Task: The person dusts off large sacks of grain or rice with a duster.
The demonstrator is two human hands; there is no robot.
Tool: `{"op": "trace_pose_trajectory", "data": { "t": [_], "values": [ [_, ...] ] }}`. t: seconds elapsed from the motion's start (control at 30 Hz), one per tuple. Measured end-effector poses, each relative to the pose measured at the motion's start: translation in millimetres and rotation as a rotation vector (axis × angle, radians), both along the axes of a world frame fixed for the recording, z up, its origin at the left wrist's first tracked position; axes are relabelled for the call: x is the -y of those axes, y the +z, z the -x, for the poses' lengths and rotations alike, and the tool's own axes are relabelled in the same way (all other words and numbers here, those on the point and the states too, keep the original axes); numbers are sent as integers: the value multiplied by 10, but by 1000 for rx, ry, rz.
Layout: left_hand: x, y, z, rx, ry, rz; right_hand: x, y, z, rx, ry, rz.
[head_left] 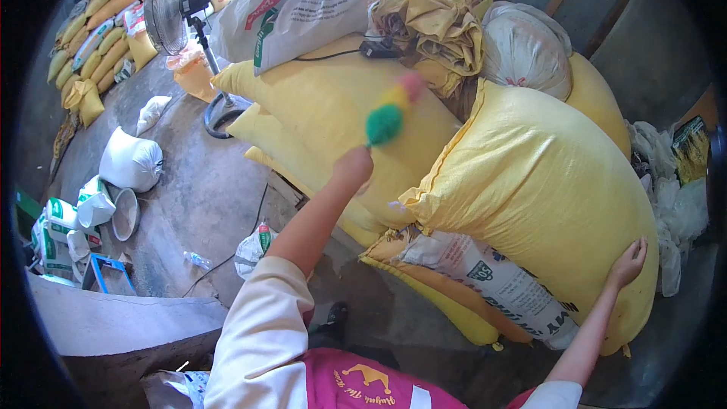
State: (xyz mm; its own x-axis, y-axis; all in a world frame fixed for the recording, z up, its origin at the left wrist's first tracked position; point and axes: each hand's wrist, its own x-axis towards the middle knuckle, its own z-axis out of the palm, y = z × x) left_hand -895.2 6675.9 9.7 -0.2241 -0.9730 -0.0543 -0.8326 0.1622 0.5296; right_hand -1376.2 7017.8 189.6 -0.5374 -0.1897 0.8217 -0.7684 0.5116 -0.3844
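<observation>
My left hand (354,167) is closed around the handle end of a fluffy duster (385,123), whose head runs from green through yellow to pink. The duster is held over a big yellow sack (318,98) lying on a stack, and its pink tip is blurred. On the right, my right hand (628,263) lies against the side of another bulging yellow sack (538,174), fingers extended and holding nothing. Beneath that sack, a white printed bag (492,280) sticks out.
A standing fan (168,11) is left of the stack, its cord (333,54) crossing a sack. Crumpled tan sacks (443,23) and a white tied bag (526,49) sit at the back. White bags (130,160) and a bowl (126,214) are on the floor. Many filled sacks (102,38) line the far wall.
</observation>
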Motion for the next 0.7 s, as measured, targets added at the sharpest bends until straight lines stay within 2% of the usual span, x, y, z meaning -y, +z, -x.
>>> {"op": "trace_pose_trajectory", "data": {
  "t": [0.03,0.1,0.13,0.2,0.27,0.33,0.4,0.47,0.53,0.6,0.63,0.7],
  "values": [
    [17,-232,39,2,-8,-5,1,10,-13,-15,-18,-25],
    [-110,-666,87,52,-557,-50,-11,5,-12,-46,-31,-57],
    [-272,-742,74,64,-582,-70,-21,-4,-1,-61,-27,-69],
    [-649,-803,48,171,-719,-299,-19,-32,23,-54,-9,-34],
    [-863,-684,-148,174,-705,-317,2,-2,-40,-29,-39,-38],
    [-1020,-947,-451,-20,-645,-239,9,6,-71,-54,-54,-27],
    [-1143,-898,-800,185,-673,-346,5,6,-63,-121,-68,-41],
    [-1196,-1032,-1258,220,-689,-379,40,44,-143,-123,-94,-22],
    [-1294,-669,-1521,321,-774,-421,38,45,-183,-120,-107,-11],
    [-1266,-664,-1867,518,-787,-295,56,32,-186,-67,-31,70],
    [-1294,-533,-1881,523,-792,-299,55,44,-202,-54,-54,58],
    [-1339,-259,-1946,463,-398,-253,43,48,-189,-93,-84,27]
  ]
}}
